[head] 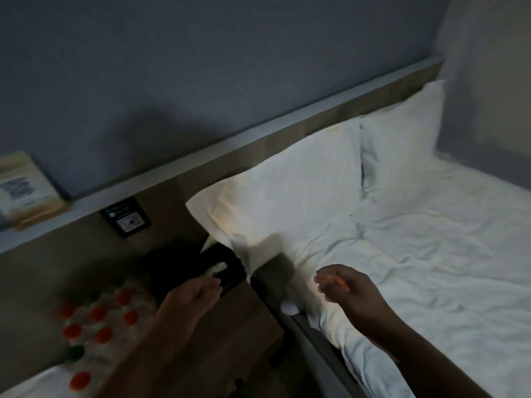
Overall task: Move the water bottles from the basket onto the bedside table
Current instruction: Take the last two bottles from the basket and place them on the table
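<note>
The clear plastic water bottles with red-orange caps (96,320), one of them green-capped, stand bunched together at the left end of the brown wooden bedside table (230,337). That is about nine caps in view, though motion blur and dim light make the count uncertain. No basket shows anywhere in view, so whether more bottles wait in it cannot be told. Judging by the cluster, most of the moving looks done. The left hand (195,291) hovers over the table just in front of a black tissue box (221,271), fingers loosely curled and holding nothing. The right hand (342,285) hangs well apart from it over the rumpled white bed sheet (431,268), below the white pillows (287,182), fingers likewise relaxed and apparently empty.
</note>
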`<state>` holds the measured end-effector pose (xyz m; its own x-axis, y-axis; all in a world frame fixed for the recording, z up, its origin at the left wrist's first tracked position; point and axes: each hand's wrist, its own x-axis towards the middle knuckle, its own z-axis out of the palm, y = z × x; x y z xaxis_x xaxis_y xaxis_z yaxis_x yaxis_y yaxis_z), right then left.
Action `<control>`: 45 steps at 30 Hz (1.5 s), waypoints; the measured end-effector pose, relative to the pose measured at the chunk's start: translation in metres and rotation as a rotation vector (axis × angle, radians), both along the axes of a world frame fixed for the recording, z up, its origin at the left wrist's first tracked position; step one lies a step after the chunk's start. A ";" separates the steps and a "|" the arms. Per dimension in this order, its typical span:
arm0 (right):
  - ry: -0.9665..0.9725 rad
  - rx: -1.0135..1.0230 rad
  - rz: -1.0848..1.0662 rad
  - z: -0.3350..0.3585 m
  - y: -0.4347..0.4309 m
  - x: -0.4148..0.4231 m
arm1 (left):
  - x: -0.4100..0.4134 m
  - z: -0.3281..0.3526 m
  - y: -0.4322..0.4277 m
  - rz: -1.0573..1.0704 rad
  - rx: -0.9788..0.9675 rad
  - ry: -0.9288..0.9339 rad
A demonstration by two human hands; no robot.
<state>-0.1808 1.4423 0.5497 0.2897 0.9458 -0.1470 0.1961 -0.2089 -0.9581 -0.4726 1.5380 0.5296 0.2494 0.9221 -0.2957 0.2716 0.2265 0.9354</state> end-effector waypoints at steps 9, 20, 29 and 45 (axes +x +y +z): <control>0.065 -0.046 -0.388 -0.007 -0.088 -0.054 | 0.009 -0.008 0.006 -0.415 -0.007 0.020; 0.035 -0.020 -1.100 0.012 -0.320 -0.109 | 0.128 0.022 -0.109 -1.028 0.012 -0.049; 0.104 0.036 -1.658 -0.010 -0.536 -0.184 | 0.206 0.036 -0.340 -1.580 0.063 -0.016; 0.235 -0.060 -1.922 -0.040 -0.771 -0.213 | 0.256 0.003 -0.587 -1.856 0.095 0.078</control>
<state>-0.3935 0.6717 0.5093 0.7449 -0.5701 -0.3467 -0.4109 0.0174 -0.9115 -0.2165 0.9508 0.5327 0.8214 -0.4687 -0.3250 0.1167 -0.4196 0.9002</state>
